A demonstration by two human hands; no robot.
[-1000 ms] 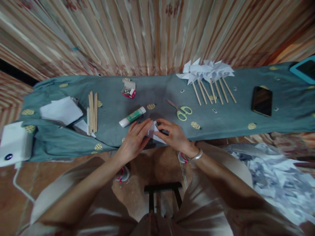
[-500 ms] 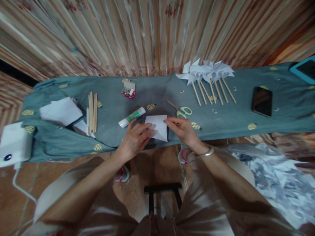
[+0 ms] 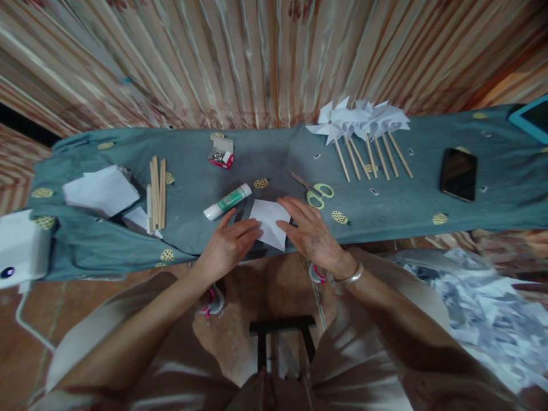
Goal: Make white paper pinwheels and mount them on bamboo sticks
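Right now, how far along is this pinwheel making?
Done: several paper pinwheels lie finished at the far side. In hand: the left hand and right hand press a white paper square flat. Left: bare wooden sticks and a stack of paper wait unused.

Both my arms reach forward and angle inward, so that my hands nearly meet in front of me. My left hand (image 3: 226, 244) lies palm down, its fingers (image 3: 247, 228) stretched out flat and pointing right, the thumb (image 3: 226, 217) spread away from them. My right hand (image 3: 310, 235) is palm down too, its fingers (image 3: 290, 206) loosely spread and pointing up and to the left. The two sets of fingertips are near each other but apart. Neither hand is closed in a grip. My left forearm (image 3: 141, 331) is bare and runs up from the lower left; my right forearm (image 3: 398, 319) comes from the lower right.
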